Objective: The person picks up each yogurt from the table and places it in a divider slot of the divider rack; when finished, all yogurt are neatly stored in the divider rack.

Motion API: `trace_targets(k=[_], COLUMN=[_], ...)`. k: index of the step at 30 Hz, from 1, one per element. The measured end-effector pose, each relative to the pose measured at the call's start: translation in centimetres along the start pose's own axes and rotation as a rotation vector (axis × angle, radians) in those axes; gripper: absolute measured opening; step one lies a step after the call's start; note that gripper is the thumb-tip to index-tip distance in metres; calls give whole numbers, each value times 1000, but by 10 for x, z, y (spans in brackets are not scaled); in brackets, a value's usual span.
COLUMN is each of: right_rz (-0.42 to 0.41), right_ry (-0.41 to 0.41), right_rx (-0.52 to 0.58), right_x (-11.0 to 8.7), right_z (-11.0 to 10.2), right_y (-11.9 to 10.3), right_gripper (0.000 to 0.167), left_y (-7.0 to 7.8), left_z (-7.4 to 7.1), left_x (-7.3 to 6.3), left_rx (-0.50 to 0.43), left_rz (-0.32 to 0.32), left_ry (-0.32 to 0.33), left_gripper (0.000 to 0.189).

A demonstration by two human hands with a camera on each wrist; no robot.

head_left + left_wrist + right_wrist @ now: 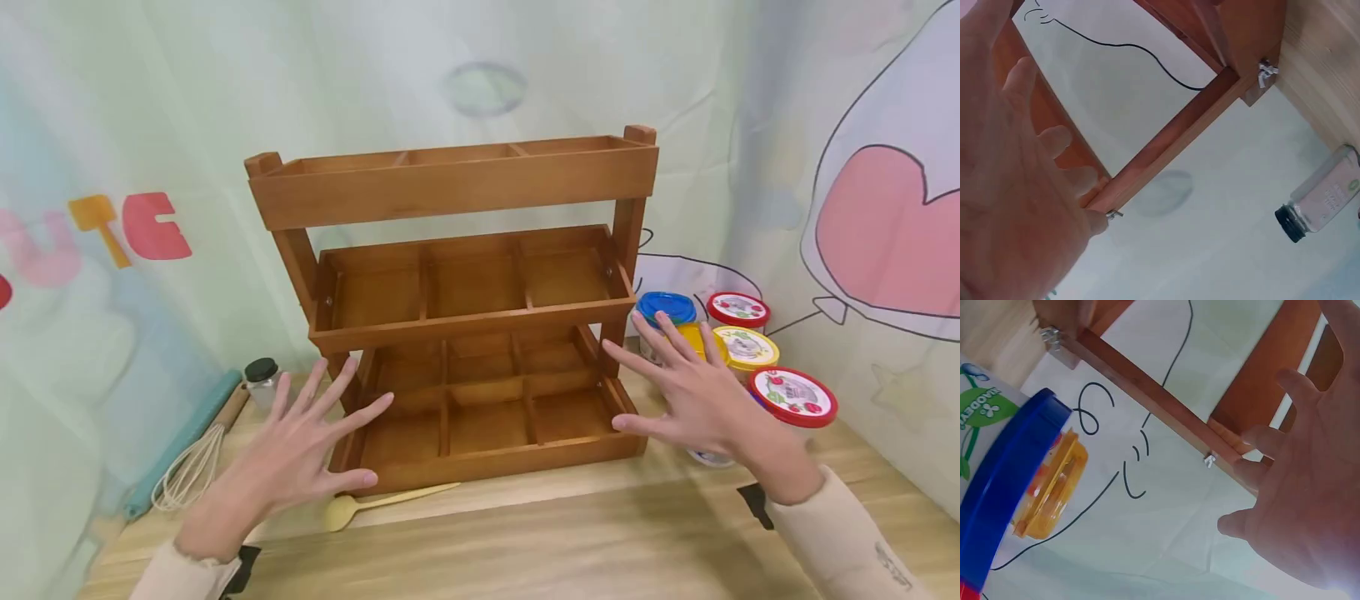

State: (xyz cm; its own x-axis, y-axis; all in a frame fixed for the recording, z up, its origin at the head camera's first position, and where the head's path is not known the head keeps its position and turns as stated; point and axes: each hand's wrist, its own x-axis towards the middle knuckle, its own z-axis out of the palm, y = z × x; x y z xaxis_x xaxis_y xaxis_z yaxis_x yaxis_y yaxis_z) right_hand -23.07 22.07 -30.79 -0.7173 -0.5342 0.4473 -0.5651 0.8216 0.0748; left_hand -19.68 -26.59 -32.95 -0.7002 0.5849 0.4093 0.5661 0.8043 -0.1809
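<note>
A brown wooden three-tier rack (453, 196) with divided compartments stands upright in the middle of the table. In front of its lower left side hovers my left hand (292, 446), fingers spread and straight, holding nothing. My right hand (693, 396) is spread the same way by the rack's lower right side, before the lidded tubs. In the left wrist view the left hand (1019, 169) overlaps the rack's frame (1166, 144); the right wrist view shows the right hand (1310, 469) likewise. Whether either hand touches the wood I cannot tell.
Left of the rack are a dark-capped jar (261, 383), a whisk (191, 467) and a teal roll-like item (180, 446). A pale yellow spoon (341, 512) lies before the rack. Several tubs, including a red-lidded tub (793, 395), stand at right. A printed curtain (375, 75) hangs behind.
</note>
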Motion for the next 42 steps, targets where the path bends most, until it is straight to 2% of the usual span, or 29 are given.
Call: trace_targets(k=[6, 15, 23, 32, 37, 42], right_rz=[-2, 27, 15, 1, 46, 94], right_ry=[-43, -86, -61, -9, -54, -129], right_rx=[10, 26, -2, -43, 3, 22], right_x=[0, 1, 3, 2, 4, 1], right_z=[10, 10, 8, 13, 11, 2], right_y=[-10, -11, -9, -8, -8, 1], right_gripper=[86, 87, 87, 88, 84, 83], left_y=[6, 11, 6, 4, 1, 1], left_z=[11, 18, 15, 15, 13, 13], left_x=[-8, -3, 6, 9, 5, 3], left_rx=[-44, -66, -40, 31, 53, 40], left_rz=[12, 17, 22, 32, 18, 29], left_ry=[8, 1, 55, 79, 64, -10], left_gripper=[81, 81, 80, 77, 77, 78])
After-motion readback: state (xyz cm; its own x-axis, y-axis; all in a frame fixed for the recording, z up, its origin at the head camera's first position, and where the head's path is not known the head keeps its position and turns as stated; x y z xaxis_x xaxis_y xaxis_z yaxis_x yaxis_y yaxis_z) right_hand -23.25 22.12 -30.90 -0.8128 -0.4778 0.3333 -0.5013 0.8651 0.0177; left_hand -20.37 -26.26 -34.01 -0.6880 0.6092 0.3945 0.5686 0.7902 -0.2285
